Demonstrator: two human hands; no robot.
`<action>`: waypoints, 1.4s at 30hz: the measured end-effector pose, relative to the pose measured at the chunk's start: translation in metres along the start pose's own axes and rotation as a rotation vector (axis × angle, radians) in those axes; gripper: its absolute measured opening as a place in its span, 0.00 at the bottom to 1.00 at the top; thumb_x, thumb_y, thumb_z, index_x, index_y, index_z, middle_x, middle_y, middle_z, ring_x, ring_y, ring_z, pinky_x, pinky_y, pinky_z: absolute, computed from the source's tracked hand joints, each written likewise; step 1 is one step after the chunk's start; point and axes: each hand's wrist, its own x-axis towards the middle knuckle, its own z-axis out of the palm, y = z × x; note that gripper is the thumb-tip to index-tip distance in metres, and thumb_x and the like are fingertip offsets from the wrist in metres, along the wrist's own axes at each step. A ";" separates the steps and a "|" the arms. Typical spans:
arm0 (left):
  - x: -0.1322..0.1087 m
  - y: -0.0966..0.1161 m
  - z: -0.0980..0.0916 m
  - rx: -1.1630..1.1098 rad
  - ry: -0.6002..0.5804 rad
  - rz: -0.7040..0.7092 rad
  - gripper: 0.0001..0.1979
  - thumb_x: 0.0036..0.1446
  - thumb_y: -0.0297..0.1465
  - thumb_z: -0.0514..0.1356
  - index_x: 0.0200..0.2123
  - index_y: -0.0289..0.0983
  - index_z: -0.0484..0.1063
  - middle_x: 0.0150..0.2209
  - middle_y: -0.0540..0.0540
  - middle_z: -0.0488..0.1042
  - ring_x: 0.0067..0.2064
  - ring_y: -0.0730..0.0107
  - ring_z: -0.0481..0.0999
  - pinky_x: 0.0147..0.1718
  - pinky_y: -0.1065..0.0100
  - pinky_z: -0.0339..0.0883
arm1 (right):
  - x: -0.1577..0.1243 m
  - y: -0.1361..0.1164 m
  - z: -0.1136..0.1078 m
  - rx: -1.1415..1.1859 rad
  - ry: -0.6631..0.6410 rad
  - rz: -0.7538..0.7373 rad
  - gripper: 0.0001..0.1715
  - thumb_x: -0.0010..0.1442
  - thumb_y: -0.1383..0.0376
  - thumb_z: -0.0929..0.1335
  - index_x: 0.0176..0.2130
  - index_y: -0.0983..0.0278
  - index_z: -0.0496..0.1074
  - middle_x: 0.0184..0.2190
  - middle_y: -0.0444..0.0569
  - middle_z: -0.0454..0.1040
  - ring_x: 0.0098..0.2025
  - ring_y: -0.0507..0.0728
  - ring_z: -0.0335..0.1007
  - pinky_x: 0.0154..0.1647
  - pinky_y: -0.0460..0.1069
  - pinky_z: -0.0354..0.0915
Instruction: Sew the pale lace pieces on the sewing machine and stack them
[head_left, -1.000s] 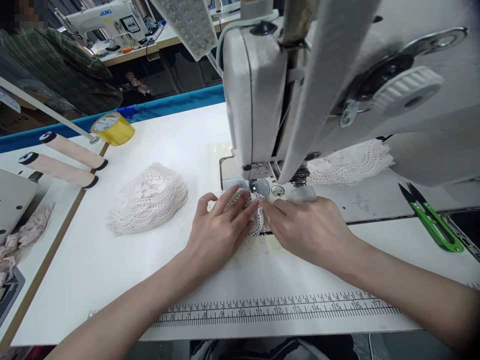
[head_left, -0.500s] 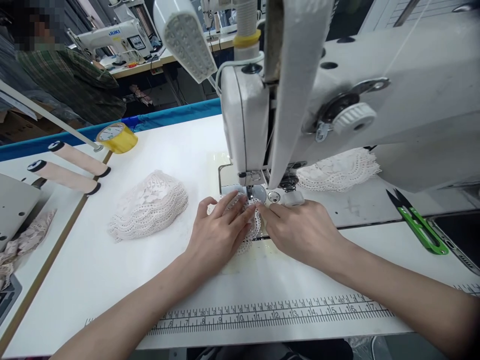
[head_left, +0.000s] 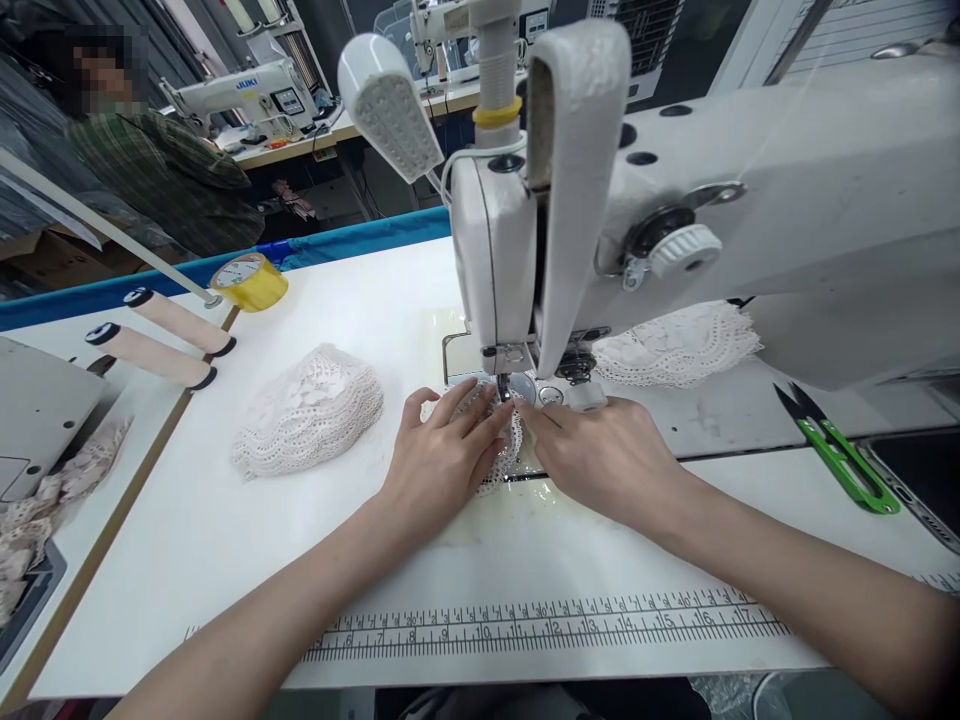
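A small piece of white lace (head_left: 513, 452) lies under the presser foot (head_left: 503, 386) of the white sewing machine (head_left: 499, 255). My left hand (head_left: 442, 450) rests over its left part, fingers bent and pressing the fabric down; much of the lace is hidden beneath it. From the other side, my right hand (head_left: 604, 450) is closed, with thumb and forefinger pinching the lace's right edge close to the needle. The fingertips of both hands nearly meet just in front of the foot.
Left on the table sits a lace pile (head_left: 309, 415), with thread cones (head_left: 154, 355) and yellow tape (head_left: 251, 283) beyond. More lace (head_left: 679, 345) lies under the machine arm. Green thread snips (head_left: 840, 450) and a phone (head_left: 919, 475) are at right. A person (head_left: 165, 180) stands behind.
The camera view has shifted slightly, so the surroundings sit a little differently. Both hands keep nearly the same place on the lace by the needle.
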 end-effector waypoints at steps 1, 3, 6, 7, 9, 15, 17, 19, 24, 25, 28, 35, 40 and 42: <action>0.000 -0.001 0.000 0.004 0.005 0.004 0.16 0.68 0.31 0.52 0.56 0.41 0.69 0.55 0.46 0.74 0.60 0.59 0.67 0.50 0.55 0.55 | 0.000 0.001 0.001 0.002 0.016 0.002 0.15 0.55 0.75 0.64 0.42 0.68 0.76 0.23 0.46 0.75 0.18 0.51 0.60 0.22 0.51 0.41; 0.000 -0.001 -0.003 0.003 0.037 0.027 0.15 0.67 0.30 0.53 0.56 0.41 0.69 0.54 0.46 0.75 0.59 0.59 0.68 0.51 0.56 0.57 | -0.001 0.002 0.001 0.012 0.078 -0.004 0.14 0.56 0.75 0.64 0.40 0.67 0.75 0.22 0.45 0.75 0.19 0.51 0.59 0.22 0.51 0.42; -0.002 0.002 -0.012 -0.064 0.069 0.086 0.11 0.65 0.32 0.55 0.47 0.36 0.72 0.46 0.44 0.78 0.49 0.62 0.74 0.47 0.59 0.63 | -0.001 0.005 0.000 0.030 0.173 -0.085 0.14 0.58 0.76 0.62 0.38 0.65 0.74 0.27 0.44 0.76 0.20 0.50 0.58 0.23 0.50 0.42; -0.004 0.004 -0.017 -0.091 0.037 0.094 0.10 0.64 0.35 0.56 0.43 0.35 0.72 0.42 0.43 0.78 0.44 0.62 0.75 0.43 0.60 0.65 | -0.001 0.007 -0.001 0.036 0.183 -0.129 0.15 0.58 0.77 0.61 0.37 0.64 0.73 0.30 0.44 0.77 0.21 0.49 0.58 0.23 0.50 0.43; -0.007 0.009 -0.025 -0.115 -0.088 0.075 0.13 0.61 0.39 0.58 0.37 0.34 0.71 0.37 0.42 0.75 0.38 0.61 0.72 0.33 0.62 0.67 | 0.000 0.009 -0.002 0.054 0.178 -0.210 0.16 0.58 0.79 0.60 0.36 0.65 0.72 0.36 0.46 0.77 0.23 0.49 0.61 0.23 0.50 0.43; -0.013 0.016 -0.027 0.024 -0.216 0.005 0.10 0.48 0.17 0.54 0.33 0.35 0.67 0.32 0.45 0.70 0.33 0.62 0.67 0.27 0.65 0.63 | 0.001 0.011 -0.002 0.167 0.172 -0.223 0.14 0.62 0.73 0.61 0.35 0.65 0.75 0.30 0.46 0.76 0.23 0.50 0.61 0.22 0.50 0.42; -0.010 0.011 -0.021 0.048 -0.144 0.007 0.12 0.49 0.15 0.51 0.30 0.36 0.66 0.29 0.46 0.69 0.30 0.65 0.65 0.24 0.66 0.59 | 0.002 0.012 -0.001 0.197 0.180 -0.219 0.14 0.64 0.68 0.61 0.37 0.64 0.77 0.32 0.46 0.77 0.23 0.50 0.62 0.21 0.49 0.42; -0.006 0.005 -0.015 -0.008 -0.088 -0.026 0.13 0.51 0.14 0.48 0.28 0.36 0.65 0.26 0.48 0.68 0.29 0.67 0.64 0.23 0.67 0.56 | 0.003 0.014 0.001 0.218 0.184 -0.198 0.16 0.66 0.67 0.61 0.38 0.63 0.78 0.32 0.46 0.78 0.22 0.49 0.63 0.20 0.49 0.43; 0.008 -0.008 -0.015 -0.415 -0.119 -0.319 0.16 0.58 0.19 0.44 0.37 0.37 0.69 0.29 0.49 0.71 0.28 0.71 0.67 0.25 0.70 0.59 | 0.005 0.019 0.011 0.302 0.266 -0.012 0.20 0.70 0.60 0.60 0.39 0.60 0.79 0.22 0.41 0.75 0.18 0.47 0.56 0.21 0.46 0.47; 0.011 -0.010 -0.016 -0.499 -0.141 -0.354 0.15 0.61 0.22 0.45 0.40 0.37 0.71 0.30 0.50 0.73 0.28 0.71 0.69 0.27 0.70 0.60 | 0.006 0.019 0.013 0.303 0.279 0.033 0.22 0.70 0.58 0.59 0.38 0.59 0.80 0.20 0.41 0.73 0.18 0.47 0.55 0.21 0.46 0.47; 0.017 -0.013 -0.016 -0.637 -0.214 -0.350 0.13 0.65 0.35 0.52 0.44 0.38 0.74 0.34 0.48 0.76 0.33 0.69 0.72 0.30 0.69 0.63 | 0.008 0.019 0.017 0.293 0.279 0.109 0.28 0.71 0.55 0.57 0.34 0.60 0.80 0.18 0.42 0.69 0.19 0.48 0.53 0.21 0.47 0.46; 0.019 -0.022 -0.010 -0.652 -0.215 -0.271 0.12 0.64 0.34 0.55 0.40 0.39 0.79 0.34 0.48 0.77 0.33 0.72 0.73 0.31 0.71 0.61 | 0.008 0.016 0.015 0.303 0.208 0.127 0.30 0.71 0.55 0.54 0.36 0.59 0.80 0.17 0.42 0.66 0.19 0.49 0.52 0.21 0.47 0.44; 0.019 -0.025 -0.012 -0.590 -0.198 -0.238 0.12 0.65 0.35 0.55 0.41 0.41 0.79 0.32 0.49 0.75 0.31 0.73 0.71 0.29 0.71 0.59 | 0.007 0.016 0.014 0.313 0.227 0.112 0.25 0.70 0.56 0.57 0.40 0.58 0.80 0.19 0.41 0.70 0.18 0.49 0.53 0.22 0.47 0.44; 0.019 -0.025 -0.013 -0.555 -0.206 -0.236 0.12 0.65 0.36 0.55 0.41 0.42 0.79 0.31 0.49 0.74 0.30 0.74 0.70 0.28 0.71 0.58 | 0.007 0.016 0.014 0.323 0.224 0.114 0.24 0.70 0.56 0.57 0.40 0.58 0.80 0.19 0.41 0.72 0.18 0.49 0.54 0.22 0.47 0.45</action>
